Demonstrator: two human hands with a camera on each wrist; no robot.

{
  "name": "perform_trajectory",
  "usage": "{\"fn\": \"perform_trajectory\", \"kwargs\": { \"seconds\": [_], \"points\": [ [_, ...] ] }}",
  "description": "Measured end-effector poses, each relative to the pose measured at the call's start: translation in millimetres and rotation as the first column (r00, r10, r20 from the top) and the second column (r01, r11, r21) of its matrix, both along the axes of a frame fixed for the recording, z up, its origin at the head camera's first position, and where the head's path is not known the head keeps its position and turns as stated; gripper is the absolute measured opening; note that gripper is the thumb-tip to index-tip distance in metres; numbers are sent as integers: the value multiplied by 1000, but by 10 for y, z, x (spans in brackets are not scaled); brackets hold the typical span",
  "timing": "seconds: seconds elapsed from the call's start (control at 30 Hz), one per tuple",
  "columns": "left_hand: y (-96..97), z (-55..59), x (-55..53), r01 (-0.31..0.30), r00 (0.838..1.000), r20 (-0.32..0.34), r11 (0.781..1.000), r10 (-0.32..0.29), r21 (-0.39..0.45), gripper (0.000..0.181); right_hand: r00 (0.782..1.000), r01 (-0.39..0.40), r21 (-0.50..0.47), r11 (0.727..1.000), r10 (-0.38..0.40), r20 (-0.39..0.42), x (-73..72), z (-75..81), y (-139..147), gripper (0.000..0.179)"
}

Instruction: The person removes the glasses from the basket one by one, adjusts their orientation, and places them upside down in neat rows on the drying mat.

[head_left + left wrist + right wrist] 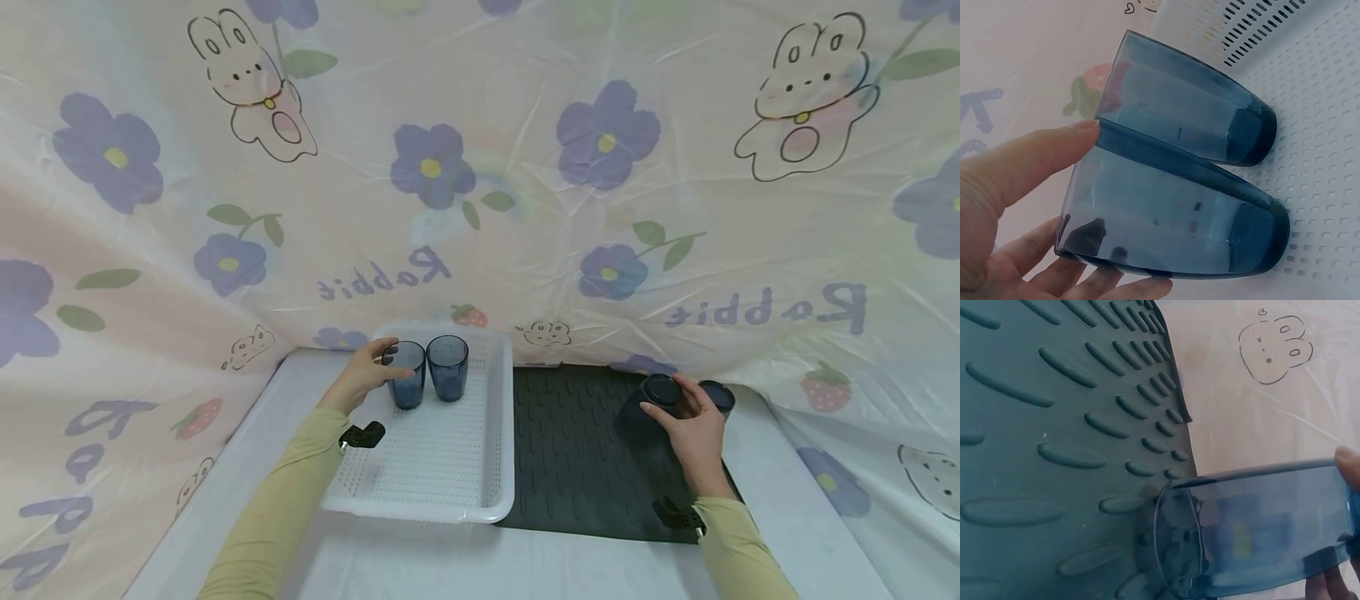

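My left hand (358, 382) holds a clear blue drinking glass (408, 390) near its rim. The thumb lies on one side and the fingers on the other in the left wrist view. This glass stands upright in a white plastic basket (427, 479), close beside a second blue glass (448, 372). Over on the right, my right hand (699, 433) grips another blue glass (1272, 525) by its base end. That glass is upside down, its rim at the ribbed dark mat (1016, 462); whether it touches cannot be made out. Just behind the right fingers is one more dark blue glass (720, 395), partly hidden.
Basket and dark mat lie side by side on a white-covered table (570, 571). The basket's raised wall (501, 433) borders the mat. A printed rabbit-and-flower sheet (517, 208) hangs behind the table and along its sides.
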State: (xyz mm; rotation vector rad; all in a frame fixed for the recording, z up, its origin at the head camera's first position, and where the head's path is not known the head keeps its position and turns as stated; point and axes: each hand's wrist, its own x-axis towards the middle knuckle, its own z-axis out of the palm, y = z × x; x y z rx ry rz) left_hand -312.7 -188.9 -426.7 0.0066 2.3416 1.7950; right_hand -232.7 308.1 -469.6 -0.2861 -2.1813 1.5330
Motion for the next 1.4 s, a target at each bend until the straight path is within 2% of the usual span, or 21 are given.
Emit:
{"fn": "perform_trajectory", "kwargs": {
  "seconds": [0.33, 0.7, 1.0, 1.2, 1.4],
  "points": [
    [-5, 19, 32, -3, 1000, -5, 1000, 3, -3, 84, 999, -35, 10, 999, 35, -4, -36, -68, 10, 72],
    [-17, -9, 10, -4, 1000, -16, 1000, 3, -18, 87, 998, -40, -4, 999, 40, -47, -66, -115, 3, 69],
    [0, 3, 12, -7, 1000, -16, 1000, 7, -12, 85, 1000, -26, 43, 999, 26, -7, -51, -77, -3, 72],
    [-5, -12, 14, -4, 1000, -16, 1000, 5, 5, 85, 995, -91, 54, 994, 88, 47, -42, -38, 43, 77],
    [-14, -14, 16, -4, 1000, -19, 1000, 4, -9, 85, 988, -145, 66, 987, 141, 57, -26, -50, 76, 79]
  ]
}}
